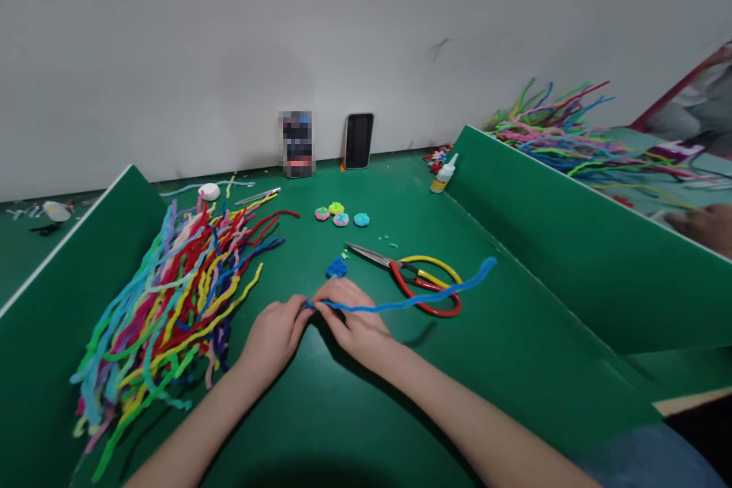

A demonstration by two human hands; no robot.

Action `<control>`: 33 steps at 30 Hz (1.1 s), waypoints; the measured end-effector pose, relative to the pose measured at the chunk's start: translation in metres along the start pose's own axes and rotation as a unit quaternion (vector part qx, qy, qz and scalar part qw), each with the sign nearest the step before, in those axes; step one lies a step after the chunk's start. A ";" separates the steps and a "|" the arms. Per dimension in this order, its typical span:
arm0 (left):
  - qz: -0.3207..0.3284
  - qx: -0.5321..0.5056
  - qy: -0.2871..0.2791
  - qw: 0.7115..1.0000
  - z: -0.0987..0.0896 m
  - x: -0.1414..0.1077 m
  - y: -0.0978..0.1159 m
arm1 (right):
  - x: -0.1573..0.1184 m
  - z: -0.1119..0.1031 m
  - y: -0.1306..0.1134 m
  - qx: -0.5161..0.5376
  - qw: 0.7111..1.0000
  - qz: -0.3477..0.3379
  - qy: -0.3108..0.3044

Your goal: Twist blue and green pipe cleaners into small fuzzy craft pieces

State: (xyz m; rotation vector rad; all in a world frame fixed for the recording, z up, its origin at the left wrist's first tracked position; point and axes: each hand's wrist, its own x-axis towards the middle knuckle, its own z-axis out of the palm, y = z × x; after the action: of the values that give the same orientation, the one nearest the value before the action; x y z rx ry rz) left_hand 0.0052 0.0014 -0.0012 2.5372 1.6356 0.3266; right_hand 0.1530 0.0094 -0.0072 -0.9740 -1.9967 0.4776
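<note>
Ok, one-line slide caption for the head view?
Left hand and right hand pinch a blue pipe cleaner, with a colourful pile at left and scissors at right.

Fuzzy-stem pile limits my left hand leftward; scissors obstruct forward-right of my right hand. Passable: bare tabletop between scissors and right partition.

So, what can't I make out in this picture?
In the head view:
Pinched part of the blue fuzzy strip: covered by the left hand and right hand.
Face of the left upright item: pixelated.
Label on the small bottle: too small.
Another person's hand: blurred, cut off by the right edge.
</note>
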 end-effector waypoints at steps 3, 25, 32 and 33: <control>0.016 0.021 -0.011 1.000 -0.001 0.001 0.002 | 0.002 -0.003 0.001 -0.019 1.000 0.008 0.024; 0.063 0.038 0.009 0.997 -0.002 0.002 0.000 | 0.000 -0.001 0.004 -0.021 0.999 0.030 -0.021; 0.077 0.038 -0.007 0.996 -0.002 0.002 0.000 | 0.002 -0.002 0.004 -0.001 0.998 0.057 -0.038; 0.079 0.037 -0.009 0.996 -0.002 0.002 0.000 | 0.002 -0.002 0.004 -0.004 0.997 0.063 -0.038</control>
State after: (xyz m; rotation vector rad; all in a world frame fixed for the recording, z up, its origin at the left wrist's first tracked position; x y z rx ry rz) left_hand 0.0059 0.0029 0.0009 2.7230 1.4715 0.2599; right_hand 0.1558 0.0137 -0.0075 -1.1053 -2.0144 0.5850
